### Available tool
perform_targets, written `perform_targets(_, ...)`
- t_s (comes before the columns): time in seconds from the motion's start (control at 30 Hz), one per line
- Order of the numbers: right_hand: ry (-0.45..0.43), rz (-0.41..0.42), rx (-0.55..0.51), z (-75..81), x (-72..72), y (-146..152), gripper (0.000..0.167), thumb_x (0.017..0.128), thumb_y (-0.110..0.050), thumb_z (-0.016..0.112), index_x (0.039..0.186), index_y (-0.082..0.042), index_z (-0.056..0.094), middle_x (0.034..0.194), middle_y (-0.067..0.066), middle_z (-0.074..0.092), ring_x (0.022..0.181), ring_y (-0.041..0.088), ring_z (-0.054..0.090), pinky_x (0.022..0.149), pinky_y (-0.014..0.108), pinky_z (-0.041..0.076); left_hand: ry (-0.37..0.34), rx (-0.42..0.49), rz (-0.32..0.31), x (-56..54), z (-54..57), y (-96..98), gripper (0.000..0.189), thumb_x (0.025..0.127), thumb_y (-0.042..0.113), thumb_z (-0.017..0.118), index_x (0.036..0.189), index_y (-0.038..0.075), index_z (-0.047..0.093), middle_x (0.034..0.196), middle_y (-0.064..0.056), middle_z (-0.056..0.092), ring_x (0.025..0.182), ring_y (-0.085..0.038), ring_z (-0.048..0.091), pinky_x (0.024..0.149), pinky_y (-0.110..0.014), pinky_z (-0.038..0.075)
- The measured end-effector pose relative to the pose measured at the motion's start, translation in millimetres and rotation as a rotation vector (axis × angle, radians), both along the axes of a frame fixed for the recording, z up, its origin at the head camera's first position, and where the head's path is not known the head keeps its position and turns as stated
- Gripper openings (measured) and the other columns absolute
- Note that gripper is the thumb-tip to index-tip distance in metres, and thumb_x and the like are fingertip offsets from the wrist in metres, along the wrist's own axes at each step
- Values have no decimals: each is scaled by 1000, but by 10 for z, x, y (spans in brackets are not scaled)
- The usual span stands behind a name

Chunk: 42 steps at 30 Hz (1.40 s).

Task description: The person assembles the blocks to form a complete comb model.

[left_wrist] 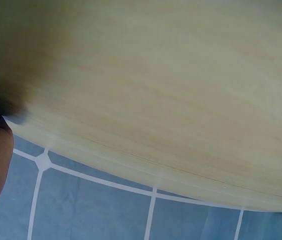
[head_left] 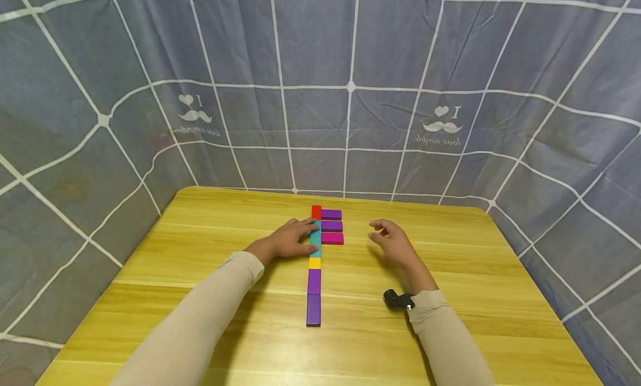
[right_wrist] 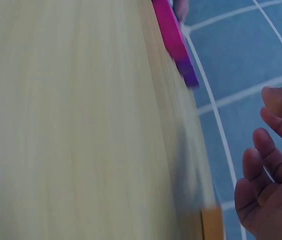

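A straight column of coloured blocks runs down the table in the head view. At its far end is a red block, then a teal stretch, a yellow block and two purple blocks. My left hand rests beside the column, its spread fingertips and thumb touching the teal part. To the right of the column, two short purple blocks and a magenta block lie crosswise. My right hand hovers further right, fingers loosely bent, holding nothing.
An orange-yellow block lies near my right hand, mostly hidden by it in the head view. A black wrist device sits at my right cuff. Grey curtain with white lines surrounds the far and side edges of the wooden table.
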State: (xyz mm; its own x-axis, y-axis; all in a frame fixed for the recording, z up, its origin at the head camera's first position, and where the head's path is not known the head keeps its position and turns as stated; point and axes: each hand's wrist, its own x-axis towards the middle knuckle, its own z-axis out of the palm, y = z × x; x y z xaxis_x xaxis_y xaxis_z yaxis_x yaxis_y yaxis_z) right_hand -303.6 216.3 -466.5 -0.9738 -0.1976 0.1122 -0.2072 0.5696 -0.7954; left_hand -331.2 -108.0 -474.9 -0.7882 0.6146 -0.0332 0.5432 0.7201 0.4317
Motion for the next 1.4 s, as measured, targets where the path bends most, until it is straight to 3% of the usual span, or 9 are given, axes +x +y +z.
perform_targets(0.27,34,-26,88,3,93,575,39,100,-19,61,133,1,57,127,21,53,109,36,52,82,44,47,2,28,-8,24,-5,-5,69,95,51,57,152,15,42,162,-7,25,133,-31,36,110,-47,34)
perform_targets(0.5,1,-30,144,-7,115,817,42,100,-17,60,136,4,53,133,25,49,113,43,49,86,50,49,-8,-8,-3,16,5,-14,70,95,52,56,154,20,38,164,-3,21,136,-29,33,113,-45,31)
perform_targets(0.73,-49,-8,147,-68,87,887,44,99,-13,61,137,6,51,136,30,45,119,49,48,95,57,45,-5,1,-10,31,20,-20,70,95,52,57,154,18,40,163,-4,22,135,-29,34,112,-45,33)
perform_targets(1.13,-62,-22,175,-167,80,889,39,96,-10,64,131,6,55,124,25,55,106,39,55,90,48,47,3,19,-15,46,-3,-21,69,95,52,57,152,17,42,163,-5,25,133,-30,36,111,-47,34)
perform_targets(1.4,-77,-22,180,-170,111,851,33,97,-5,60,127,8,56,125,28,54,109,41,54,92,51,47,15,14,-27,47,-23,-34,69,95,51,57,152,16,42,163,-7,24,130,-28,38,109,-44,37)
